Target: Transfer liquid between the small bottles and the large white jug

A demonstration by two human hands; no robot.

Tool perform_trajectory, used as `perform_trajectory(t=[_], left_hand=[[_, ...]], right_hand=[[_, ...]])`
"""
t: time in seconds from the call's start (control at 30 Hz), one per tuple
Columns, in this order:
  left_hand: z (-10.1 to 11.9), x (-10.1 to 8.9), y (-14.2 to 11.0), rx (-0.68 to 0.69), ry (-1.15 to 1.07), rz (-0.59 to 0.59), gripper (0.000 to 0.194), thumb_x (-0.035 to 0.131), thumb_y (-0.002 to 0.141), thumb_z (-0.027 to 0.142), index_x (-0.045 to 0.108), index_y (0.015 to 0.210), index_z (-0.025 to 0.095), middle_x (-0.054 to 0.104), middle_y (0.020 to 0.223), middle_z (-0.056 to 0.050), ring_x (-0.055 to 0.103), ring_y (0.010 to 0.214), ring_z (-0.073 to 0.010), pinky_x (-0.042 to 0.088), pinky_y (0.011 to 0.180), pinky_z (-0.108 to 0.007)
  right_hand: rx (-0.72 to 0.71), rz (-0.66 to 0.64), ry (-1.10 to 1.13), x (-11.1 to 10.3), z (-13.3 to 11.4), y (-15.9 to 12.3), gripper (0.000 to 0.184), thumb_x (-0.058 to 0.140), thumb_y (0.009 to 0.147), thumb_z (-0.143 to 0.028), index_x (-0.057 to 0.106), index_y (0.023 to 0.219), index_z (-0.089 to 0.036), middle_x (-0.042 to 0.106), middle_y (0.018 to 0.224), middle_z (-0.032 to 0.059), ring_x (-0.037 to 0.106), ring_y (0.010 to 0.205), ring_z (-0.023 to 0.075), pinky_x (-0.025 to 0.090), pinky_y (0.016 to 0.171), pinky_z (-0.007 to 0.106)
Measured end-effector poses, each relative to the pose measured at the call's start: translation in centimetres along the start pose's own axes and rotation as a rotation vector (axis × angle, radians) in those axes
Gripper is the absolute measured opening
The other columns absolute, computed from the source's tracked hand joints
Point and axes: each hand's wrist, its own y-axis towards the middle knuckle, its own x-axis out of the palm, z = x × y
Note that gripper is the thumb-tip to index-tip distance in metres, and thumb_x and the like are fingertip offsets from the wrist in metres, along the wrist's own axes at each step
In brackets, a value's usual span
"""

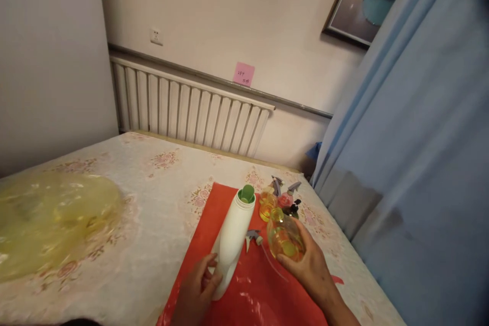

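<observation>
My left hand [200, 282] is closed around the lower part of a tall white detergent bottle [234, 237], which leans a little to the right. Its cap is off, and a green pouring spout [247, 193] shows in the mouth. A clear, rounded spray bottle [282, 237] with some yellowish liquid is in the grip of my right hand [305, 260]; its neck has no spray head. Between the two bottles, a grey trigger spray head [253, 236] with a long thin tube lies on the red sheet [263, 295].
Behind my right hand stand an orange-yellow spray bottle [266, 210], a pink one [284, 200] and a dark pump bottle [293, 209]. Yellow plastic film [57, 219] lies on the floral tablecloth [160, 198] at left. A blue curtain [412, 137] hangs at right, a radiator [191, 107] behind.
</observation>
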Motion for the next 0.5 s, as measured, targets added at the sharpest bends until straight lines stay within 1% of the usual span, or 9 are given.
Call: perform_trajectory(t=[0.07, 0.13, 0.23, 0.3, 0.37, 0.5], left_hand=[[-0.2, -0.4, 0.8, 0.023, -0.017, -0.159, 0.043, 0.060, 0.075, 0.045, 0.066, 0.108, 0.018, 0.070, 0.098, -0.009, 0.064, 0.087, -0.0254, 0.051, 0.079, -0.035], [0.0, -0.6, 1.6, 0.048, -0.070, -0.309, 0.039, 0.060, 0.075, 0.041, 0.067, 0.106, 0.018, 0.071, 0.100, -0.008, 0.063, 0.093, -0.0262, 0.049, 0.083, -0.034], [0.8, -0.9, 2.8, 0.009, -0.171, -0.519, 0.034, 0.058, 0.075, 0.037, 0.068, 0.100, 0.016, 0.071, 0.094, -0.006, 0.062, 0.087, -0.0241, 0.049, 0.075, -0.030], [1.2, -0.8, 3.4, -0.033, -0.201, -0.623, 0.031, 0.058, 0.074, 0.034, 0.067, 0.097, 0.015, 0.070, 0.091, -0.005, 0.061, 0.083, -0.0223, 0.048, 0.071, -0.029], [1.5, -0.6, 3.6, -0.060, -0.195, -0.671, 0.027, 0.058, 0.073, 0.031, 0.066, 0.093, 0.016, 0.069, 0.089, -0.004, 0.060, 0.082, -0.0209, 0.047, 0.071, -0.028], [2.0, 0.1, 3.3, -0.055, -0.140, -0.623, 0.022, 0.057, 0.072, 0.028, 0.065, 0.089, 0.018, 0.067, 0.085, -0.002, 0.058, 0.079, -0.0198, 0.045, 0.070, -0.027]], right_hand=[[-0.016, 0.004, -0.026, -0.3, -0.6, 1.3, 0.076, 0.071, 0.061, -0.028, 0.047, 0.132, -0.018, 0.059, 0.131, 0.0134, 0.058, 0.119, 0.0319, 0.043, 0.105, 0.048], [-0.040, 0.007, -0.036, -0.4, -0.9, 2.1, 0.075, 0.071, 0.062, -0.030, 0.046, 0.132, -0.019, 0.059, 0.132, 0.0128, 0.058, 0.118, 0.0315, 0.044, 0.104, 0.049], [-0.043, 0.008, -0.035, -0.4, -0.9, 2.4, 0.076, 0.072, 0.064, -0.032, 0.044, 0.134, -0.020, 0.056, 0.135, 0.0127, 0.056, 0.121, 0.0310, 0.043, 0.105, 0.049], [-0.020, 0.016, -0.037, -0.3, -0.9, 2.3, 0.078, 0.072, 0.063, -0.032, 0.043, 0.134, -0.019, 0.055, 0.136, 0.0141, 0.055, 0.123, 0.0321, 0.042, 0.106, 0.050], [-0.012, 0.022, -0.039, -0.2, -1.0, 2.0, 0.076, 0.072, 0.063, -0.032, 0.044, 0.133, -0.019, 0.056, 0.134, 0.0144, 0.056, 0.122, 0.0329, 0.042, 0.105, 0.051], [-0.035, -0.018, 0.001, -0.2, -1.1, 1.5, 0.071, 0.070, 0.066, -0.031, 0.045, 0.132, -0.023, 0.059, 0.131, 0.0107, 0.061, 0.115, 0.0301, 0.047, 0.101, 0.047]])
